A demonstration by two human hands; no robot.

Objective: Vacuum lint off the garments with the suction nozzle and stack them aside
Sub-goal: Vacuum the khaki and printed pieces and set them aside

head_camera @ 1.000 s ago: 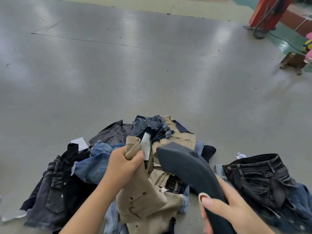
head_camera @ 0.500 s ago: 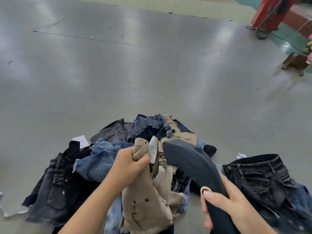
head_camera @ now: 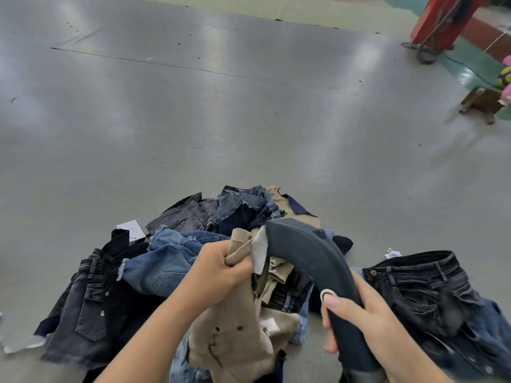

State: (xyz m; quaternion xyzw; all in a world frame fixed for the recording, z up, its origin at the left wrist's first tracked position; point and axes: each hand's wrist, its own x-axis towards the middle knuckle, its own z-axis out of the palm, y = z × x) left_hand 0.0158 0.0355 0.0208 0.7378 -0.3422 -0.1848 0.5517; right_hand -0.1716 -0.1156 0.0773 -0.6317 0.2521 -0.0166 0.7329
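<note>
Above the denim pile [head_camera: 177,261], left hand [head_camera: 218,275] grips beige garment [head_camera: 229,338].

No writing can be read: the white paper tag [head_camera: 130,227] beyond my left hand [head_camera: 218,275] and the small tag [head_camera: 392,253] past my right hand [head_camera: 367,313] are illegible.

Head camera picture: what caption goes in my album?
Left hand grips a beige garment while right hand holds the suction nozzle.
</note>
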